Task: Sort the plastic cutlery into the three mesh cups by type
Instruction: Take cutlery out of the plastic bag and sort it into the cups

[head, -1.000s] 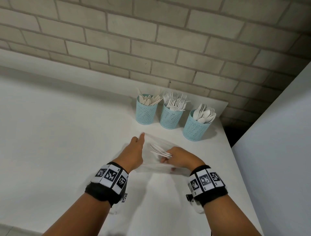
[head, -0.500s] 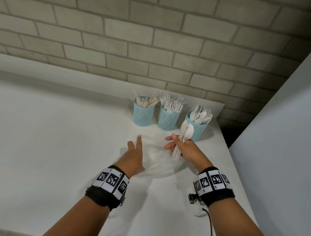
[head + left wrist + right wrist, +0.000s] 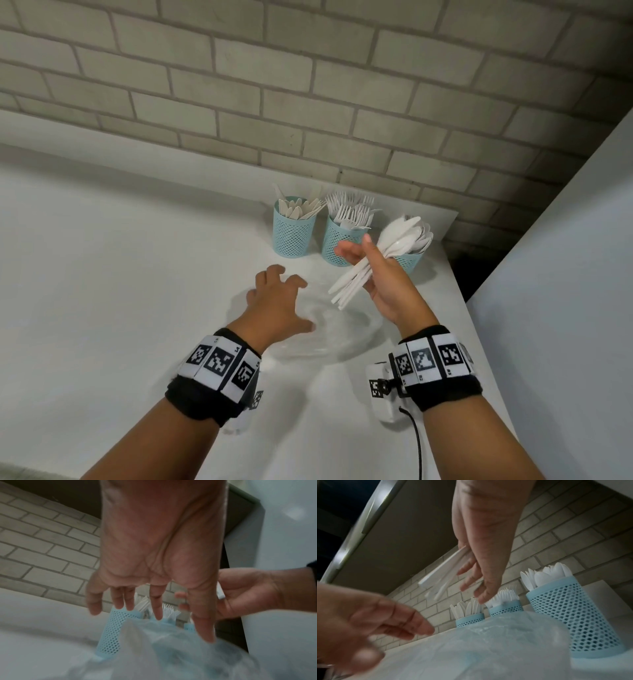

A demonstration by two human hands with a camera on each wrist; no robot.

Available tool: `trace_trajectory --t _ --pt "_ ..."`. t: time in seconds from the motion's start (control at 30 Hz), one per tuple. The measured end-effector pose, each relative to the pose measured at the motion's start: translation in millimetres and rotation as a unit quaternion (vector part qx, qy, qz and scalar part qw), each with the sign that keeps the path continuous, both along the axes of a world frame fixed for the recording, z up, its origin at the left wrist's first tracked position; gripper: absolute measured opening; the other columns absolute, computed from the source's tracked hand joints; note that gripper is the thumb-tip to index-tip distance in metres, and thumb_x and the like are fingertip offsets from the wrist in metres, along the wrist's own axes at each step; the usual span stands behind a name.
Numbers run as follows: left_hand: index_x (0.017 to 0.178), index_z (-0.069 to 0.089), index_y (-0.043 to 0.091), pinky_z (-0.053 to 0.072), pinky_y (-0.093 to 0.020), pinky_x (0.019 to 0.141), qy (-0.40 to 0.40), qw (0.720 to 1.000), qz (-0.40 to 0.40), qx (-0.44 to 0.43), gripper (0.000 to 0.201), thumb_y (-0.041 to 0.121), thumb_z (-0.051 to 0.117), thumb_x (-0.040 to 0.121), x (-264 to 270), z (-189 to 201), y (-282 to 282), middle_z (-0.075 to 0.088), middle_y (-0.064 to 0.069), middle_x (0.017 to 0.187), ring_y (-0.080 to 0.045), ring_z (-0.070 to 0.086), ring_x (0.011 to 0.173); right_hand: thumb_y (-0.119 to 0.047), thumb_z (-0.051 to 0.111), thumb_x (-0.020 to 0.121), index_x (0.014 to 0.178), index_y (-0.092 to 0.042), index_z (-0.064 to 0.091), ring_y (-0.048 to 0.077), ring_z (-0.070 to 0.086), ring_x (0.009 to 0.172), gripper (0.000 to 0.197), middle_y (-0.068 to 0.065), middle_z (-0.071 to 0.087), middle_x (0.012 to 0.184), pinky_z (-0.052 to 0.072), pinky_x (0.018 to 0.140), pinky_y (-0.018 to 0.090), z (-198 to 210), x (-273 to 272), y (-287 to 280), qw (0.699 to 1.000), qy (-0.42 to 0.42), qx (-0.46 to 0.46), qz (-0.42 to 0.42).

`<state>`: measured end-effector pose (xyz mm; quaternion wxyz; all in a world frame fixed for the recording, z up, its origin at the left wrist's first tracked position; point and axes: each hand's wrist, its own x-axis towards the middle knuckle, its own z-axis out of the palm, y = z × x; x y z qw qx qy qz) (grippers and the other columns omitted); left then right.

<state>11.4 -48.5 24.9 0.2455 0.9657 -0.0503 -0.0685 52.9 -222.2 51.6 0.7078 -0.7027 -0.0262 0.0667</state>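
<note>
The spoons point(image 3: 373, 260) are plain white plastic, a small bundle, count unclear, bowls toward 1 o'clock and handles fanned toward 7. The right hand point(image 3: 383, 284) grips them mid-handle, thumb across, in the air just before the spoon cup point(image 3: 409, 261). Three pale blue mesh cups stand in a row at 12 o'clock: knife cup point(image 3: 293, 233), fork cup point(image 3: 337, 245), spoon cup. The left hand point(image 3: 274, 308) hovers with fingers spread and bent over one clear bag point(image 3: 337, 329).
</note>
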Motion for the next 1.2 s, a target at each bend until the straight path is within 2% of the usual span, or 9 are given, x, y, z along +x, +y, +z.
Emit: trace_trajectory --t 0.1,0.23,0.33,0.4,0.53,0.77,0.87,1.0,1.2 --pt "0.142 0.034 0.022 0.032 -0.026 0.103 0.041 0.986 -0.053 -0.154 0.08 0.042 0.073 0.075 4.4 17.4 -2.2 0.039 0.0 0.144 -0.015 0.034 0.134 -0.052 0.038 0.094 0.101 -0.036 0.069 0.014 0.025 0.141 0.036 -0.004 0.033 0.151 0.016 0.118 0.044 1.2 -1.7 6.9 0.993 0.022 -0.089 0.068" --pt "0.133 0.046 0.017 0.042 -0.027 0.094 0.137 0.926 -0.082 -0.343 0.054 0.034 0.064 0.086 8.1 24.9 -7.1 0.058 0.0 0.12 -0.01 0.053 0.11 -0.057 0.036 0.09 0.116 -0.037 0.062 0.012 0.037 0.134 0.042 -0.005 0.04 0.146 0.023 0.115 0.037 2.8 -4.7 15.1 0.987 0.038 -0.09 0.126" --pt "0.115 0.06 0.009 0.048 -0.028 0.086 0.139 0.896 -0.098 -0.41 0.031 0.03 0.056 0.092 12.1 23.8 -10.3 0.07 -0.002 0.097 -0.01 0.064 0.089 -0.051 0.027 0.095 0.117 -0.032 0.06 0.008 0.052 0.104 0.044 -0.015 0.06 0.115 0.046 0.081 0.018 4.2 -8.0 21.4 0.984 0.044 -0.099 0.142" --pt "0.109 0.062 0.01 0.052 -0.023 0.082 0.159 0.878 -0.098 -0.441 0.024 0.026 0.051 0.095 13.5 22.1 -12.3 0.071 -0.002 0.093 -0.008 0.069 0.086 -0.054 0.026 0.092 0.11 -0.031 0.062 0.01 0.057 0.086 0.046 -0.016 0.069 0.093 0.045 0.058 0.017 1.9 -7.7 22.2 0.984 0.048 -0.09 0.148" --pt "0.099 0.062 0.011 0.057 -0.022 0.074 0.204 0.833 -0.092 -0.505 0.018 0.02 0.046 0.097 14.8 16.1 -15.4 0.072 0.002 0.081 -0.008 0.07 0.073 -0.046 0.022 0.098 0.111 -0.025 0.062 0.003 0.066 0.086 0.047 -0.017 0.069 0.077 0.051 0.077 0.015 -1.1 -5.3 20.7 0.984 0.048 -0.078 0.15" --pt "0.088 0.053 0.012 0.047 -0.018 0.053 0.236 0.786 -0.066 -0.567 0.018 0.018 0.041 0.099 16.1 8.0 -17.4 0.054 0.0 0.074 -0.006 0.053 0.056 -0.063 0.034 0.082 0.109 -0.04 0.058 0.007 0.057 0.091 0.043 0.004 0.063 0.114 0.034 0.107 0.032 -5.9 -3.6 25.6 0.985 0.043 -0.101 0.136" --pt "0.092 0.057 0.012 0.046 -0.018 0.052 0.228 0.788 -0.046 -0.57 0.019 0.017 0.04 0.1 15.9 7.0 -16.9 0.058 0.0 0.075 -0.006 0.053 0.056 -0.046 0.039 0.094 0.101 -0.03 0.059 0.032 0.057 0.116 0.026 0.023 0.055 0.131 0.041 0.105 0.036 -4.8 -1.9 25.5 0.992 0.038 -0.085 0.088" --pt "0.105 0.058 0.016 0.047 -0.02 0.055 0.224 0.794 -0.026 -0.564 0.02 0.017 0.039 0.1 16.2 4.4 -14.4 0.065 -0.001 0.082 -0.007 0.057 0.06 -0.029 0.038 0.1 0.121 -0.011 0.055 0.018 0.065 0.096 0.032 0.002 0.069 0.109 0.05 0.092 0.035 -5.3 2.3 21.7 0.999 0.028 -0.009 0.044" --pt "0.109 0.058 0.02 0.052 -0.023 0.064 0.197 0.802 0.0 -0.564 0.021 0.023 0.038 0.101 16.0 2.6 -15.7 0.069 -0.003 0.088 -0.01 0.066 0.066 -0.026 0.049 0.096 0.096 -0.018 0.065 0.023 0.066 0.088 0.018 0.009 0.07 0.096 0.053 0.086 0.036 -7.4 2.8 22.4 1.0 0.01 -0.021 0.005"
